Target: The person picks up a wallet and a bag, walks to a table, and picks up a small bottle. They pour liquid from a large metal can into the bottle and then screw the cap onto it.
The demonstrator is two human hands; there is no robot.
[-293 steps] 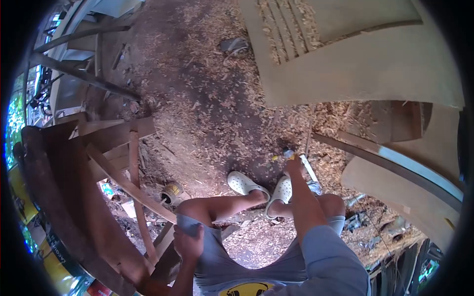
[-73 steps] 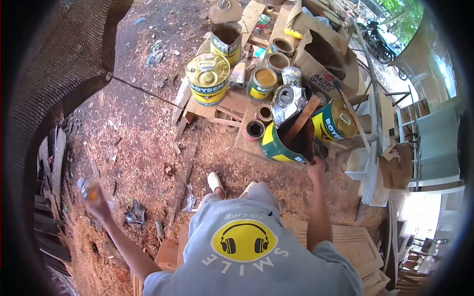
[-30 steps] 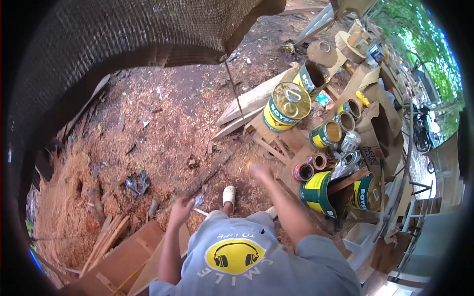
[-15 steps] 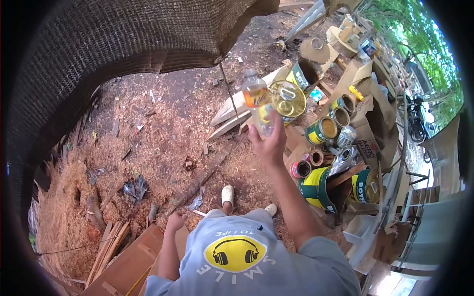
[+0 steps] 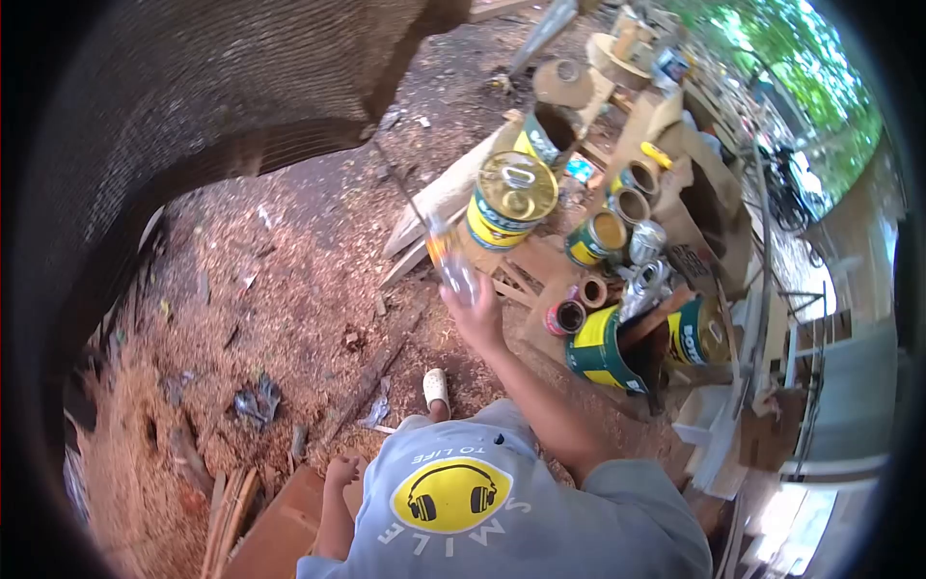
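My right hand (image 5: 477, 314) is raised in front of me and shut on a clear plastic bottle (image 5: 451, 262) with an orange label, blurred by motion. The bottle is close to a large yellow-and-green paint can (image 5: 511, 198) with its lid on. My left hand (image 5: 342, 473) hangs low by my side, just above a wooden board (image 5: 280, 526); its fingers are too small and blurred to read. My white shoe (image 5: 436, 388) stands on the sawdust-covered ground (image 5: 289, 318).
Several paint cans stand on planks to the right: an open one (image 5: 545, 135), small ones (image 5: 593, 239), and a cut-open can holding a wooden stick (image 5: 603, 347). A cardboard box (image 5: 699, 217) sits behind them. Dark netting (image 5: 193, 96) hangs at upper left.
My right hand with the bottle has come down and to the left from its higher position. My left hand has dropped lower. The view has swung a little to the left.
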